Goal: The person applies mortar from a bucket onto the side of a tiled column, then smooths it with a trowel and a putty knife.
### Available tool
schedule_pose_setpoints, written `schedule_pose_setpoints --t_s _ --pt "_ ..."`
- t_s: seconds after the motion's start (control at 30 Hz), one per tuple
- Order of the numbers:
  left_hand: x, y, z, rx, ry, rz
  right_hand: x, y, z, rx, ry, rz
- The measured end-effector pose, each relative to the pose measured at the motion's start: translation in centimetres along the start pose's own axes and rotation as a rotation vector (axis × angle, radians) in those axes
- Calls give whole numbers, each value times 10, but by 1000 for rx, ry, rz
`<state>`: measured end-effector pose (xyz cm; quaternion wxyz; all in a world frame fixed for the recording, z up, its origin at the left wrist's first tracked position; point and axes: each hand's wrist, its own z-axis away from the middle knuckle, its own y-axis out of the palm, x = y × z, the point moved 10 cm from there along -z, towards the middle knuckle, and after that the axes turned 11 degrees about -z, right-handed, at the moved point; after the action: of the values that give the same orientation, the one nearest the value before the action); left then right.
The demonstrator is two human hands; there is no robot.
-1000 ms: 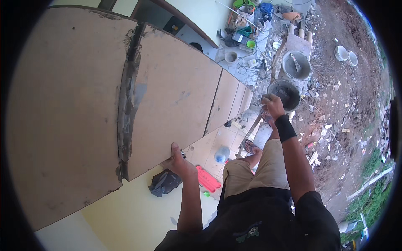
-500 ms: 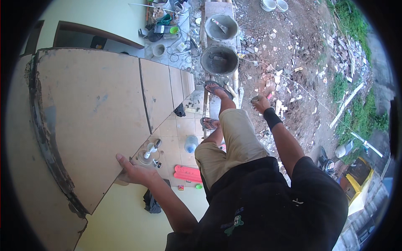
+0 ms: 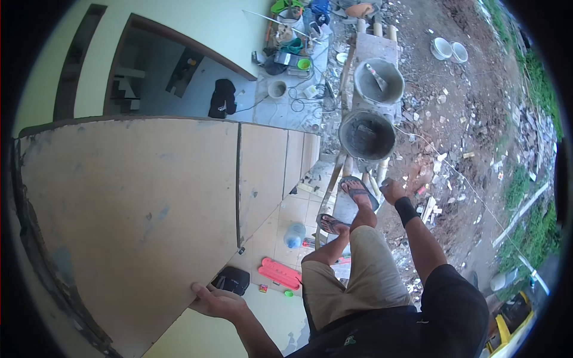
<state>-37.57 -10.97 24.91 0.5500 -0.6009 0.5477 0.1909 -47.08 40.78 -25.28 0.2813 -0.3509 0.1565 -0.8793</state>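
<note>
My left hand point(image 3: 219, 302) is closed over the edge of a broad tan panelled ledge point(image 3: 131, 197), thumb on top and the other fingers mostly hidden beneath. Dark joints run between its panels. My right hand point(image 3: 392, 191) is curled closed beside the scaffold, below a black wristband point(image 3: 406, 211); whatever it may hold is hidden. Ahead of my feet, two grey mortar tubs stand on the scaffold plank. The nearer tub point(image 3: 367, 135) has dark grey contents, and a trowel point(image 3: 377, 77) lies in the farther tub point(image 3: 379, 82).
My sandalled feet point(image 3: 358, 191) stand on the narrow scaffold. Tiled floor lies lower on the left, with a water bottle point(image 3: 294, 235), a red long case point(image 3: 280, 272) and a black bag point(image 3: 231, 280). Rubble-strewn earth point(image 3: 453, 113) and two white buckets point(image 3: 450, 50) lie right.
The view has shifted, so tubs and feet appear farther right and lower. My left hand still grips the ledge edge. My right hand has drawn nearer my feet; a small greyish thing earlier at its fingertips is hidden.
</note>
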Motion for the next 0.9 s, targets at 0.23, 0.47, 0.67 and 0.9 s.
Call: schedule_pose_setpoints --t_s 0.23,0.47,0.67,0.9 --pt "29 9 3 -206 216 57 162 19 -59 33 -579 -104" --pt "49 7 15 -344 434 257 279 84 -52 165 -894 -196" --pt "52 23 32 -234 813 443 317 129 -31 285 -1171 -199" --pt "130 8 60 -422 907 414 287 138 -25 345 -1293 -200"
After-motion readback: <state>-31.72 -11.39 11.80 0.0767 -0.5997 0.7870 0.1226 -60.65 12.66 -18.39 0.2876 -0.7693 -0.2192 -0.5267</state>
